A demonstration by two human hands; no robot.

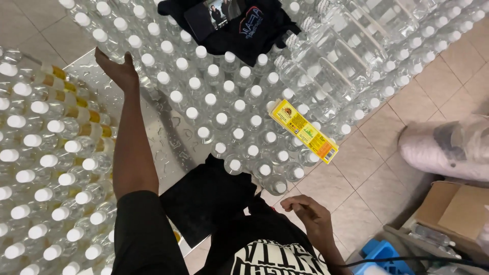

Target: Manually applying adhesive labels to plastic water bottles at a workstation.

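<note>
Head view: left hand [118, 69] fingers spread above capped bottles [214, 102]; yellow oblong box [303, 131] rests atop them.

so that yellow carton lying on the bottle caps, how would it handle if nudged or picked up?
The yellow carton looks like thin cardboard, so probably light and fairly stiff. It rests flat across several white caps, so a nudge would likely slide it rather than roll it. One end reaches the edge of the bottle block, so it might tip off toward the tiled floor.

floor [372, 178]: beige square tiles | cardboard box [453, 209] at right | light: even, indoor
</note>
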